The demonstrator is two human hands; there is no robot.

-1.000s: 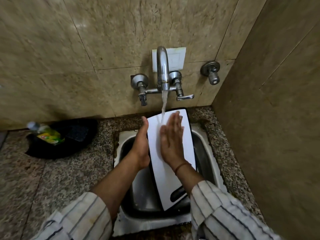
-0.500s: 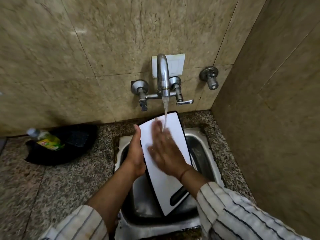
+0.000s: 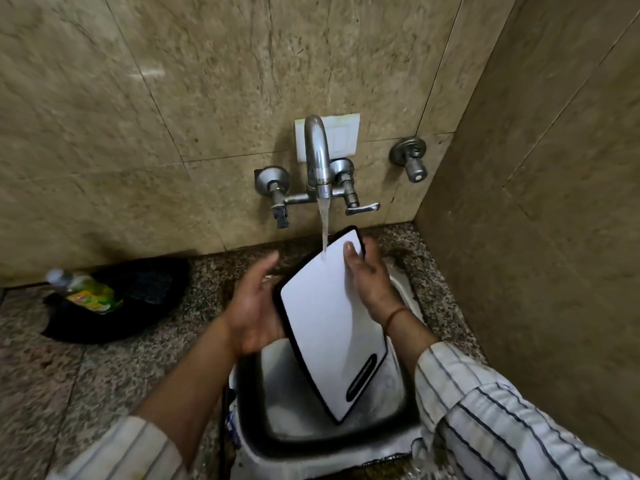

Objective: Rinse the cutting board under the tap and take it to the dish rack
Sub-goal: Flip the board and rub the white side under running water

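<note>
Cutting board: white, black-rimmed, slot handle nearest the person, long axis tilted toward tap, over sink, water striking the far end. Left hand open against left edge; right hand grasps right edge.

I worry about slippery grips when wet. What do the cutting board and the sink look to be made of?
Cutting board: probably plastic, with a smooth matte white face, a black rim and a slot handle. Sink: looks like stainless steel, a grey brushed basin with soft reflections. Both are wet, so they are likely slick.
</note>
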